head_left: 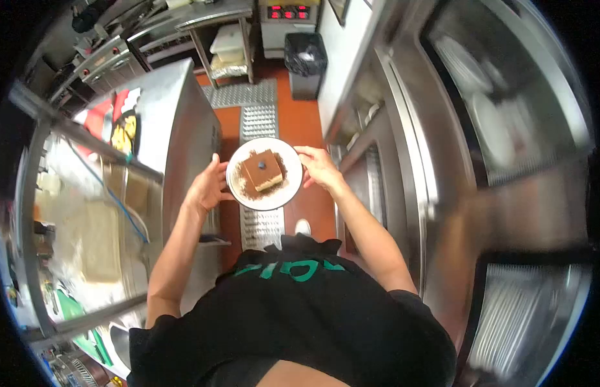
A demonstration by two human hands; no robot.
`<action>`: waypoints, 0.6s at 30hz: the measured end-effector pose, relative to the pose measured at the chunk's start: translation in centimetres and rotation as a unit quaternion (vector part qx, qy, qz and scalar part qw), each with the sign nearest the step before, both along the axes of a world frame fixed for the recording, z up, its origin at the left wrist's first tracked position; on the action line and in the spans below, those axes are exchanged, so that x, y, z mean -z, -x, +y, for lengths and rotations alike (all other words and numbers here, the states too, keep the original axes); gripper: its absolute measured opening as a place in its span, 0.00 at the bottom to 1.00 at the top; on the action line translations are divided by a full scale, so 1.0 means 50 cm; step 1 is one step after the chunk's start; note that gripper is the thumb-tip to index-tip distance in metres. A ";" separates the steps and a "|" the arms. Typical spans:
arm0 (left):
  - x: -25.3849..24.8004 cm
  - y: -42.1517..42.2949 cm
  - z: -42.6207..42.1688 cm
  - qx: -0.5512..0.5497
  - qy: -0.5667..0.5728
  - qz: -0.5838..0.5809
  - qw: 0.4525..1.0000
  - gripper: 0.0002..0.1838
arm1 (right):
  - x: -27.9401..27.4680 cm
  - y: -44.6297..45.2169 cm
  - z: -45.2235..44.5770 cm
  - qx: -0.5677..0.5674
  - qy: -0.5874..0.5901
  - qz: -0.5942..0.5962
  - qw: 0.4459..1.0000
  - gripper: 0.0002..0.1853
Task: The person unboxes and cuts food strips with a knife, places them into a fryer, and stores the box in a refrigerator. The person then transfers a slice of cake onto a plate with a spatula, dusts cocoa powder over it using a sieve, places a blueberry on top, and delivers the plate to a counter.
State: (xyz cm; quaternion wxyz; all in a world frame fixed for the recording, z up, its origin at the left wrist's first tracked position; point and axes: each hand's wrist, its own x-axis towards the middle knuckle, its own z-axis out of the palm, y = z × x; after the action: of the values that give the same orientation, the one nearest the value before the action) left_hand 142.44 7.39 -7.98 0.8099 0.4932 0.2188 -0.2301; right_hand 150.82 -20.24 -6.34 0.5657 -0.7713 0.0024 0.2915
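A round white plate point(291, 187) is held out in front of my body over the floor. On it sits a square piece of layered cake point(263, 171), brown on top with a small dark berry-like piece at its middle, and brown powder lies scattered around it. My left hand point(210, 184) grips the plate's left edge, its fingers partly under the rim. At the right edge my right hand point(318, 168) holds the plate, thumb near the rim and the other fingers bent below.
A steel counter point(159, 97) with a yellow food item on a dark tray point(124, 133) stands to the left. Steel doors point(409, 129) line the right side. A black-lined bin point(305, 58) stands ahead, beyond the metal floor mat point(259, 120).
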 end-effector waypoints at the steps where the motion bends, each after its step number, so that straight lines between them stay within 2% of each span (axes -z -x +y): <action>1: -0.013 -0.063 0.015 -0.017 0.004 -0.001 1.000 0.42 | -0.009 -0.090 0.031 -0.012 -0.003 -0.010 1.000 0.18; 3: -0.005 -0.188 0.073 -0.059 0.030 0.005 0.998 0.44 | -0.016 -0.231 0.093 -0.037 0.040 -0.034 0.998 0.17; 4: -0.010 -0.163 0.052 -0.051 0.027 -0.009 0.998 0.44 | -0.011 -0.200 0.069 -0.025 0.039 -0.060 0.997 0.16; 6: -0.004 -0.282 0.100 -0.067 0.069 -0.014 0.995 0.41 | -0.011 -0.335 0.121 -0.037 0.052 -0.035 0.997 0.17; 9: -0.001 -0.457 0.150 -0.080 0.033 -0.011 0.996 0.40 | 0.005 -0.528 0.173 -0.056 0.039 -0.042 0.997 0.17; 12: -0.002 -0.633 0.171 -0.057 -0.004 -0.035 0.998 0.40 | 0.044 -0.678 0.190 -0.033 0.012 -0.046 0.998 0.18; 15: 0.022 -0.854 0.230 0.006 0.045 -0.049 0.998 0.45 | 0.031 -0.874 0.224 -0.011 -0.002 -0.051 0.999 0.18; 18: 0.041 -1.071 0.205 0.009 0.021 -0.026 0.999 0.42 | 0.052 -1.045 0.191 0.024 0.008 -0.056 0.998 0.18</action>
State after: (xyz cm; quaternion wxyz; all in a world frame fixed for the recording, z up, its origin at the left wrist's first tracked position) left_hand 196.00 17.63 -10.03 0.8236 0.4836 0.1885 -0.2287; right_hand 203.08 -10.70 -8.96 0.5656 -0.7908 -0.0085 0.2339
